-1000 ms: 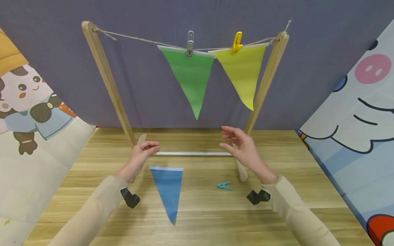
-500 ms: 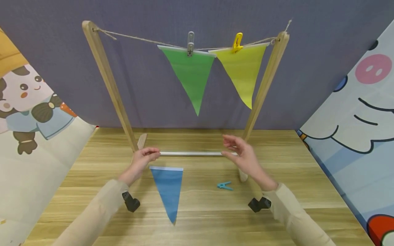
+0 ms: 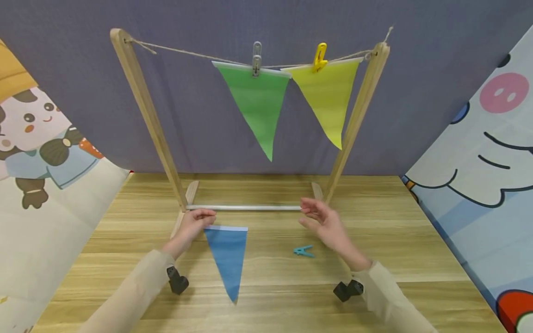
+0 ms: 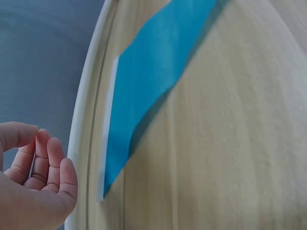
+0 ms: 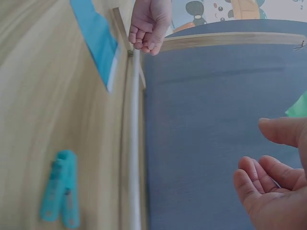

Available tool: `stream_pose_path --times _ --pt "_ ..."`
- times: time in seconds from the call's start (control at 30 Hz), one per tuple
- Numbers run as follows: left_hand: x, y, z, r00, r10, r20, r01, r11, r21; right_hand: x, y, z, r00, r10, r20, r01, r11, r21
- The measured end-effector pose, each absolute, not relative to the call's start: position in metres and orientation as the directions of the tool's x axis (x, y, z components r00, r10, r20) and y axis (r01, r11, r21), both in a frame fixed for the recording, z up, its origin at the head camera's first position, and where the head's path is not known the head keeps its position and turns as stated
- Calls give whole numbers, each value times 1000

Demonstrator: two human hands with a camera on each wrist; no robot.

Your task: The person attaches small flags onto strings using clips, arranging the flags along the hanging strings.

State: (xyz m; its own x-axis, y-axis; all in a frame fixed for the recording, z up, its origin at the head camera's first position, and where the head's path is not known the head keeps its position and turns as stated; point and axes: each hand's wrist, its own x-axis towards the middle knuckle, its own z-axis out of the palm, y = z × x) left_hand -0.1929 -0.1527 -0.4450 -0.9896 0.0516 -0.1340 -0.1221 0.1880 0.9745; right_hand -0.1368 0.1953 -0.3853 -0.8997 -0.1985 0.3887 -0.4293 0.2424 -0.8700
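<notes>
A blue triangular pennant (image 3: 226,259) with a white top edge lies flat on the table. Just above its upper left corner hovers my left hand (image 3: 192,227), thumb and fingertips close together with nothing between them. In the left wrist view, that hand (image 4: 38,177) is apart from the pennant (image 4: 153,62). My right hand (image 3: 326,223) hangs in the air near the right post, fingers loosely bent and thumb apart, holding nothing. Below and left of it on the table is a turquoise clothespin (image 3: 304,251), which the right wrist view also shows (image 5: 61,189).
A wooden frame with a left post (image 3: 151,122) and right post (image 3: 356,122) carries a string. A grey clothespin (image 3: 256,59) holds a green pennant (image 3: 257,104) there; a yellow clothespin (image 3: 319,58) holds a yellow pennant (image 3: 329,95). A white rod (image 3: 258,207) joins the bases.
Both hands have lowered toward the table, the left coming to the blue pennant's top corner. The hanging green and yellow pennants sway slightly. The blue pennant and turquoise clothespin stay put.
</notes>
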Motion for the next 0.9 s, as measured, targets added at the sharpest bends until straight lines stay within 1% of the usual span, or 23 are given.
stream_pose_path --times 0.1,0.23,0.43,0.63,0.77,0.9 --pt "-192 -153 -450 -993 36 -112 -101 225 969 -134 196 -394 -913 -188 363 -401 250 -881" --pt "-192 -153 -457 -998 32 -58 -42 358 933 -131 198 -406 -930 -186 317 -358 266 -895" --pt "-187 -154 -462 -996 67 54 83 552 830 -124 203 -421 -961 -189 201 -253 310 -916" --pt "-185 -157 -464 -972 139 189 232 679 697 -117 209 -436 -965 -195 173 -240 402 -884" --pt "-184 -159 -463 -966 153 207 250 744 619 -116 213 -443 -965 -202 167 -244 459 -854" --pt "-185 -161 -462 -973 154 172 226 781 582 -116 218 -447 -969 -200 147 -233 528 -817"
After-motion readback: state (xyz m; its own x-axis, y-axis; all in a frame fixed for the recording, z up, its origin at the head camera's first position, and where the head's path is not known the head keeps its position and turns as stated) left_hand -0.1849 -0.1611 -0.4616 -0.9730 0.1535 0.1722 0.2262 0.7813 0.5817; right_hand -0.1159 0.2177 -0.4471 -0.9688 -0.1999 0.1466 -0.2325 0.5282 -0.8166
